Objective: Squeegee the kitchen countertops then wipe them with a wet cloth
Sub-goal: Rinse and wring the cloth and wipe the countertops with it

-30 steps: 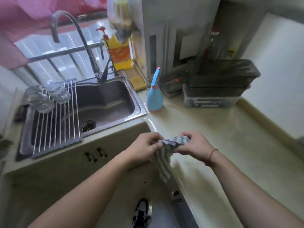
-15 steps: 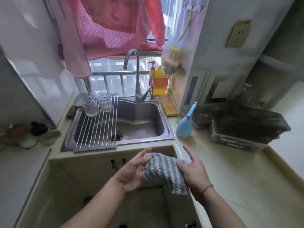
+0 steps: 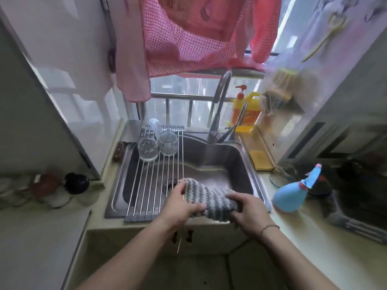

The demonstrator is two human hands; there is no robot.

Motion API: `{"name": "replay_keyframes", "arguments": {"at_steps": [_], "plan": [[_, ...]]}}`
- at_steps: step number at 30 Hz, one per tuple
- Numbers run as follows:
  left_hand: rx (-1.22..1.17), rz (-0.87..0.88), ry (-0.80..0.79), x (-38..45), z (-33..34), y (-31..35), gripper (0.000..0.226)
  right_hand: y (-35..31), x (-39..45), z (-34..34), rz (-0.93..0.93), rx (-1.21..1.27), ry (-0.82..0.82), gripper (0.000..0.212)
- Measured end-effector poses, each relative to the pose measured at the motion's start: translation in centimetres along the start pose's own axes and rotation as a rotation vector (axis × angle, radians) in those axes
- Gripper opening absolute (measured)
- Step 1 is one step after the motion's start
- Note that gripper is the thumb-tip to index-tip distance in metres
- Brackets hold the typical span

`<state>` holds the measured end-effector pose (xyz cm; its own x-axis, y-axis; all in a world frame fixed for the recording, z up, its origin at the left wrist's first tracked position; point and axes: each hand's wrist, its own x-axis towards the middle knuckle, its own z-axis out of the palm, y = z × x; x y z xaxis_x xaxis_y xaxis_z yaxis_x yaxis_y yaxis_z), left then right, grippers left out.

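Both the left hand (image 3: pixel 180 206) and right hand (image 3: pixel 247 210) are gripping the striped cloth (image 3: pixel 209 198) over the sink (image 3: pixel 240 164) at 6 o'clock; swinging left risks toppling glasses (image 3: pixel 156 145) at 10 o'clock

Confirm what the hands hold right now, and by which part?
Both hold the grey-and-white striped knitted cloth over the steel sink: left hand grips its left edge, right hand its right end.

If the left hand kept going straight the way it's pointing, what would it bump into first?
Probably the drying rack rods over the sink. The left hand, gripping the striped cloth, points up toward them, though depth is hard to judge.
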<state>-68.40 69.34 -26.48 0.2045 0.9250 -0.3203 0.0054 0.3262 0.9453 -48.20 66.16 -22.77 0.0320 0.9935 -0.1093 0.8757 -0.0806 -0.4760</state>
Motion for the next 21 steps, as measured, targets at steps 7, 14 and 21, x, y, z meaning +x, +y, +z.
{"name": "replay_keyframes", "arguments": {"at_steps": [7,14,21], "plan": [[0.183,0.020,-0.022,3.1,-3.4,1.2,0.062,-0.6,5.0,1.0,-0.070,0.193,0.105,0.020],[0.264,0.175,-0.636,7.5,-2.7,4.1,0.059,-4.1,10.5,-4.4,-0.342,0.605,-0.563,0.027],[-0.445,-0.408,-0.621,13.5,2.2,1.0,0.045,-0.8,20.4,-3.7,-0.177,-0.295,0.051,0.023]]}}
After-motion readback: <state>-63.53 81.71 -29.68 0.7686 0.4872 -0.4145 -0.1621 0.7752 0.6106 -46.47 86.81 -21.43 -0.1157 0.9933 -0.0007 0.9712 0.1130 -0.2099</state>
